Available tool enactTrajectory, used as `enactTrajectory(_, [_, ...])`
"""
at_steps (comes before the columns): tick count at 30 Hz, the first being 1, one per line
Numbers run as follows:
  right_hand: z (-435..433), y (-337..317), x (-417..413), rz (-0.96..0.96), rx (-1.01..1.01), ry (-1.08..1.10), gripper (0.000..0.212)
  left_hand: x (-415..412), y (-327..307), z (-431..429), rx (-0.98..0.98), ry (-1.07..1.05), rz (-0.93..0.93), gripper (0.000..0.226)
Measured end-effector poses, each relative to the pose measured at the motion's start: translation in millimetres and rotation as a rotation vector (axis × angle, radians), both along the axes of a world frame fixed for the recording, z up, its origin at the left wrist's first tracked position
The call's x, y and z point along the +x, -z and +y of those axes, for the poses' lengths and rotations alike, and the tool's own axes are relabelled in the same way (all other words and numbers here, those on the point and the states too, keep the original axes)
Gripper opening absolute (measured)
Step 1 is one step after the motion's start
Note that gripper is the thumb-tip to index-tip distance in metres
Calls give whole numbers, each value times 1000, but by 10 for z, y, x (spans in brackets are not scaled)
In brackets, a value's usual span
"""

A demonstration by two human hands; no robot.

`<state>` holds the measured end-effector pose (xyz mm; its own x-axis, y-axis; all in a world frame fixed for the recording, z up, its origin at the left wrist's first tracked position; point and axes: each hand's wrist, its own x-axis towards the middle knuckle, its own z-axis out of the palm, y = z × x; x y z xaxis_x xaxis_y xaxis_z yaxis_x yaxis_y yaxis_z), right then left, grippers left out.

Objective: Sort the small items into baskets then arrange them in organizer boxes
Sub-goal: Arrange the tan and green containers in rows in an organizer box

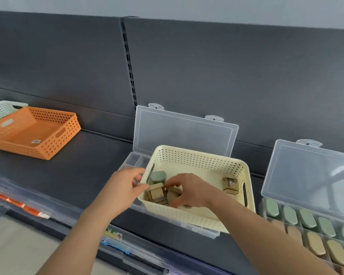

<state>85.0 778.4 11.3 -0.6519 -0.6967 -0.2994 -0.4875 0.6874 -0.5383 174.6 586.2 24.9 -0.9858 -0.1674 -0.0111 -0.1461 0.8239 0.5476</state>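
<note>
While both grips are clamping, left hand [125, 185] on the cream basket [199, 150] rim, right hand [189, 190] on a tan item [174, 193], the perched basket is risking tipping.

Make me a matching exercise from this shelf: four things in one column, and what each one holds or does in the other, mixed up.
Things
1. orange basket
2. cream basket
3. right box
4. left hand

States
A. sits on the open middle box
B. grips a basket rim
C. holds only a sticker
D. holds rows of green and tan pieces

Pairs: 1-C, 2-A, 3-D, 4-B
</note>
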Motion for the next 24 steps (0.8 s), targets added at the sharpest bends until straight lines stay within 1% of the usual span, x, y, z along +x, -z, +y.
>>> enactTrajectory(3, [29,18,-54,-39,-37,76,52,-8,37,-25,32,9,15,47])
enactTrajectory(6, [67,10,-106,58,-27,120,51,-16,68,-59,59,8,24,47])
enactTrajectory(8, [56,-15,-100,66,-136,124,47,-24,86,-78,61,18,36,43])
enactTrajectory(10, [-26,-45,-47,2,-244,42,46,-29,95,-91,60,23,44,41])
enactTrajectory(11, [-79,-42,-16,-34,-260,-8,48,-31,98,-97,60,24,43,41])
enactTrajectory(14, [-203,11,15,-24,-294,-112,48,-29,100,-105,68,22,49,43])
enactTrajectory(16, [-194,-5,-38,-15,-270,-103,47,-20,99,-109,72,17,58,43])
enactTrajectory(18, [-111,-52,-138,-5,-204,-54,48,-15,102,-107,84,7,71,43])
enactTrajectory(21, [50,-103,-293,82,-75,32,51,-9,102,-97,85,6,75,42])
enactTrajectory(22, [69,-111,-304,132,-58,55,53,-7,103,-94,84,6,74,41])
enactTrajectory(24, [24,-112,-271,218,-117,30,53,-4,116,-97,85,2,80,41])
